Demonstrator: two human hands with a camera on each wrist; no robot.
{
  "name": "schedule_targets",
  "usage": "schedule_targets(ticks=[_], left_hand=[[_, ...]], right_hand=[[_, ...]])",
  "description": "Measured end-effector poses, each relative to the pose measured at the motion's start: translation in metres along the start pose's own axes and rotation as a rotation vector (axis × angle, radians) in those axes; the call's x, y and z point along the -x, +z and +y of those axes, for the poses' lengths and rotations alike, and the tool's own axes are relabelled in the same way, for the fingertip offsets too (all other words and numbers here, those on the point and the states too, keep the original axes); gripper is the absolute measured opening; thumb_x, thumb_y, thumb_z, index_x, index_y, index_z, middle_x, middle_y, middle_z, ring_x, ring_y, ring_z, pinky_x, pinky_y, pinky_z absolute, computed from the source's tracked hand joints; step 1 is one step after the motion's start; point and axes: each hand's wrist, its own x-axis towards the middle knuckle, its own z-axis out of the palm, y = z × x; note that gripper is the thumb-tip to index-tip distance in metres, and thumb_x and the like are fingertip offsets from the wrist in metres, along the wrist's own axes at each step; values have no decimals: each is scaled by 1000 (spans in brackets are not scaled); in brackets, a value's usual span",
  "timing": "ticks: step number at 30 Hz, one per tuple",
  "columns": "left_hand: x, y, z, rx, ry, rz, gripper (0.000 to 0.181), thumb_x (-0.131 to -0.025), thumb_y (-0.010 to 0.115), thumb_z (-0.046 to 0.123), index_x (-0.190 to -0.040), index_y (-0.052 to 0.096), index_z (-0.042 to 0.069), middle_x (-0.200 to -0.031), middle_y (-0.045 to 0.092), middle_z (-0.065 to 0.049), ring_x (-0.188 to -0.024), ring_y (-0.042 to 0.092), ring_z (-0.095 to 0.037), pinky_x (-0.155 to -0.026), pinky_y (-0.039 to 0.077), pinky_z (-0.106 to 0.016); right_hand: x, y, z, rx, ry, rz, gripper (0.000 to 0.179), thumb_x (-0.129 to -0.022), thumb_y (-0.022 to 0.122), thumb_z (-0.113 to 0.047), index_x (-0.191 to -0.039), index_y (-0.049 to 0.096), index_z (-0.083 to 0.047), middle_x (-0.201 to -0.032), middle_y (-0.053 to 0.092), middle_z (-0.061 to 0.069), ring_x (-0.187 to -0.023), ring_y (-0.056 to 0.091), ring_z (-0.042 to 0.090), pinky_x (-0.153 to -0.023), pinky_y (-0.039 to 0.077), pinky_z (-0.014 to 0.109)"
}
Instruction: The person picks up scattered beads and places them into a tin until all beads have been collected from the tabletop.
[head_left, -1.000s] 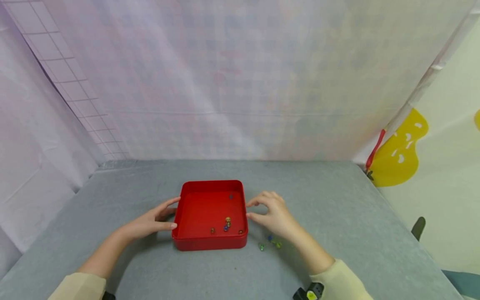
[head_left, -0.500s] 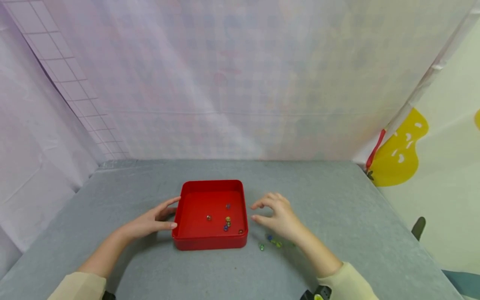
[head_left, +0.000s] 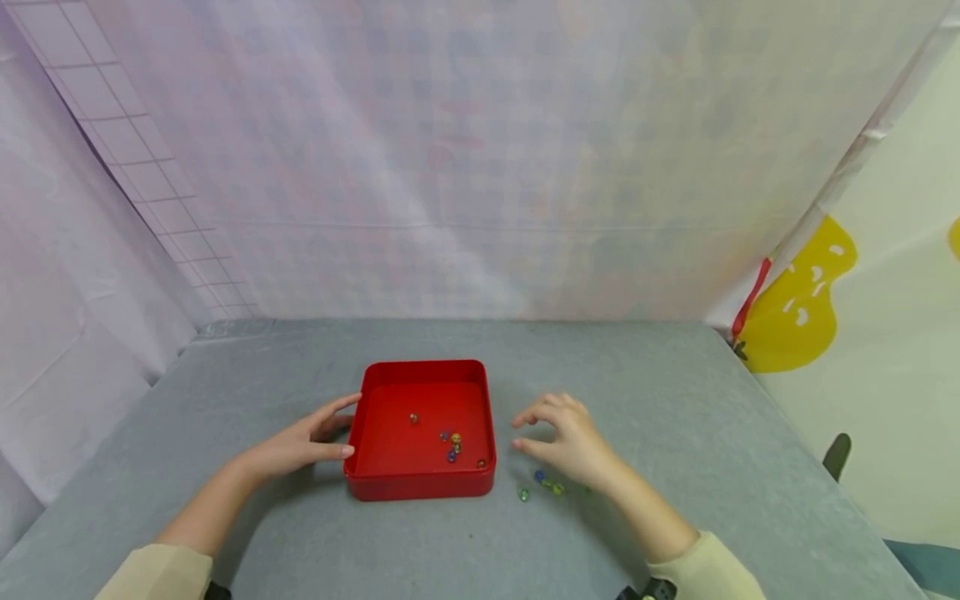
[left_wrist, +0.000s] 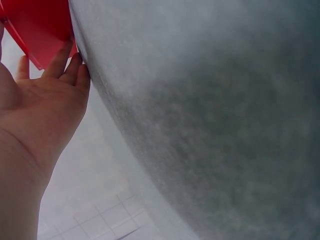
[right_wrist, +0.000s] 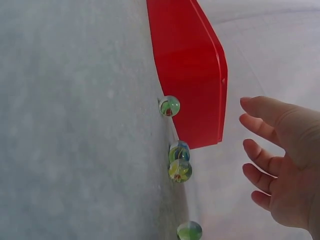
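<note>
A square red tray (head_left: 401, 487) with raised walls sits on the grey table, several small glass marbles (head_left: 456, 438) inside it. Against its left wall rests my left hand (head_left: 303, 442), thumb at the near part of the rim and fingers along the side. In the left wrist view the fingertips touch the red wall. My right hand (head_left: 566, 437) is held beside the tray's right wall, apart from it, with fingers relaxed and nothing between them. Below it on the cloth lie a green marble (head_left: 523, 494), a blue marble (head_left: 540, 475) and a yellow-green marble (head_left: 557, 489).
Grey cloth (head_left: 712, 467) covers the table. A pale curtain (head_left: 480, 167) hangs along the back edge. To the right, a light sheet carries a yellow printed shape (head_left: 795, 308). Another green marble (right_wrist: 189, 231) shows low in the right wrist view.
My right hand has drawn away from the tray's right wall, to the right and slightly nearer. Inside the tray, one marble rolled left and away from me, another rolled nearer. My left hand stayed put.
</note>
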Motion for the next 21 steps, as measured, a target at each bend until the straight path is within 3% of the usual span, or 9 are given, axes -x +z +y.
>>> schedule_targets(ticks=[12, 21], left_hand=[[-1, 0, -1, 7, 2, -2, 78, -93, 63, 21, -154, 15, 16, -152, 23, -24, -139, 19, -42, -102, 27, -62], [0, -1, -1, 23, -9, -6, 77, -93, 63, 20, -154, 15, 16, -152, 23, -24, -139, 19, -42, -103, 25, -63]], right_hand=[[8, -7, 5, 30, -22, -22, 20, -77, 81, -16, -94, 73, -13, -91, 64, -1, -90, 52, 19, -85, 34, 44], [15, -10, 8, 55, -47, -23, 19, -76, 82, -16, -92, 72, -14, -92, 61, -14, -89, 51, 12, -88, 35, 47]])
